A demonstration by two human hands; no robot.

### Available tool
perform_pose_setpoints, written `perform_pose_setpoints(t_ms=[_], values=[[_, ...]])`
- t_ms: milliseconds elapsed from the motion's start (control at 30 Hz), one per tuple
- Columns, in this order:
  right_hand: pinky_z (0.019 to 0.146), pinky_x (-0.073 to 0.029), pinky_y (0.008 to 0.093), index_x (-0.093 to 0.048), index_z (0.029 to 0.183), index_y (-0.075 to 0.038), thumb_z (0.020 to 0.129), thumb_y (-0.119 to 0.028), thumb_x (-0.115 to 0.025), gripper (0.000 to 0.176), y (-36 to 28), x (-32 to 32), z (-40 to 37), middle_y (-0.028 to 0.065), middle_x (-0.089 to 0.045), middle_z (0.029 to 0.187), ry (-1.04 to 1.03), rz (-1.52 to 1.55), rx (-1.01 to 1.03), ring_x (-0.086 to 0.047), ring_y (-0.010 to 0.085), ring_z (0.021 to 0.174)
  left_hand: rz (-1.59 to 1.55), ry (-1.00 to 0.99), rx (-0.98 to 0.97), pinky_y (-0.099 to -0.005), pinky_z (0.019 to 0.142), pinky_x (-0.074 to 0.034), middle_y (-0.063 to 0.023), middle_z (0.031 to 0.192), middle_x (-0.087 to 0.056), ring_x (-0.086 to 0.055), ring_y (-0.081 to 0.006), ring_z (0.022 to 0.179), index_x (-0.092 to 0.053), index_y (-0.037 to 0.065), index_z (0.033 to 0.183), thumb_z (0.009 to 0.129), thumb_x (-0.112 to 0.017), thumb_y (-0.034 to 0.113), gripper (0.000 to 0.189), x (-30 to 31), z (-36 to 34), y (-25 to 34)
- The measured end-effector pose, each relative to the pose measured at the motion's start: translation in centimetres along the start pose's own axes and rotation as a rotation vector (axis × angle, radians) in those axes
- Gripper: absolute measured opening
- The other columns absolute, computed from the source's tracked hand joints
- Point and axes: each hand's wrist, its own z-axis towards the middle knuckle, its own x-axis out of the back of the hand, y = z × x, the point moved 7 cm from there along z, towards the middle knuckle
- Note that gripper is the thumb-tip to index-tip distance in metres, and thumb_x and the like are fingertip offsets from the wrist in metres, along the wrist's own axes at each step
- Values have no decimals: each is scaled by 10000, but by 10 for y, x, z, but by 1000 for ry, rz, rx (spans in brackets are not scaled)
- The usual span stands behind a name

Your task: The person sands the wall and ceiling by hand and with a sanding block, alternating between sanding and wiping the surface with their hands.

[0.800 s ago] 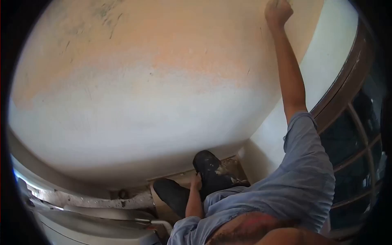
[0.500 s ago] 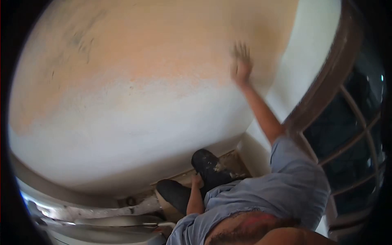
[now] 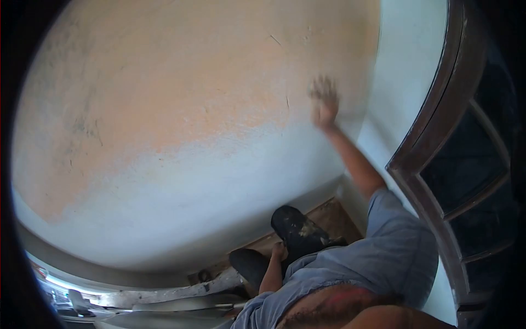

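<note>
Wall (image 3: pixel 192 137), head view: fills upper left, orange over white. Right hand (image 3: pixel 325 104) in front, blurred, fingers spread, nothing visible in it; contact can't tell. Left hand (image 3: pixel 278 250) low between dark trouser legs (image 3: pixel 298 227), grip can't tell.

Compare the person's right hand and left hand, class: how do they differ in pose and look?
The right hand is raised before the peach-and-white wall; the left hand is low, by the dark trousers.
The right hand is spread open, whereas the left hand's grip cannot be made out.
The right hand looks larger and more blurred than the left hand.
Both are bare.
</note>
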Motion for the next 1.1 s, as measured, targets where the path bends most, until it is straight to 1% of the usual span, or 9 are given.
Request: perform_pose_setpoints(t_ms=[133,167,300,367,567,667,700,867,1100], values=[[747,-427,492,-621,987,-17,883,-230,-526,255,163,31,181,207,-615,948,-107,-260,-483,-580,371,909,-231,29,68,-462,856,-463,-267,1001,-652,-617,-392,1001,-663,-54,950,923,-437,352,466,20,-25,19],[1151,-196,395,-545,1294,-48,972,-177,-346,400,160,53,229,124,-449,1425,143,-144,-232,-336,283,1372,-226,33,80,-459,841,-470,-264,991,-655,-621,-385,989,-662,-52,931,924,-435,343,457,25,-27,22],[767,-478,462,-616,1175,-73,930,-217,-455,326,190,36,160,218,-610,1103,-374,-548,-604,-612,364,929,-252,-89,223,-458,818,-482,-257,995,-657,-631,-386,958,-659,-49,950,924,-432,324,437,0,-5,-4],[1032,-363,452,-641,1119,-41,937,-199,-462,300,118,54,52,179,-583,1255,200,-133,-214,-481,345,1250,381,-3,-548,-463,834,-481,-268,998,-654,-630,-407,959,-660,-43,982,931,-421,336,451,-19,3,7],[1142,-211,462,-638,1139,-86,921,-150,-449,296,113,54,12,154,-482,1389,37,-31,-156,-334,354,1367,118,-60,-68,-484,887,-457,-293,1068,-620,-582,-429,1059,-649,-33,1044,919,-438,360,463,-4,-13,15],[597,-404,489,-611,910,-32,893,-297,-532,277,311,41,108,146,-608,791,-84,-230,-194,-565,317,651,134,-44,-65,-491,888,-456,-286,1105,-608,-573,-434,1067,-641,-12,1082,910,-443,344,441,19,-32,31],[1149,-194,400,-532,1309,-53,965,-229,-377,416,170,71,205,123,-462,1414,100,-122,2,-340,289,1370,140,-47,-62,-491,888,-456,-286,1105,-608,-573,-434,1067,-641,-12,1082,910,-443,344,441,21,-31,34],[782,-464,449,-630,938,-30,922,-191,-480,221,132,43,79,180,-650,975,152,-169,-374,-612,320,944,282,-173,-187,-497,881,-456,-270,1103,-614,-578,-433,1052,-628,2,1092,908,-440,341,429,-22,5,-3],[1101,-281,486,-587,1259,-98,886,-138,-468,393,64,29,87,176,-490,1370,42,-16,-33,-360,382,1341,384,-93,-362,-493,874,-459,-274,1098,-614,-577,-421,1059,-624,-1,1091,883,-470,360,444,-17,-9,6]])
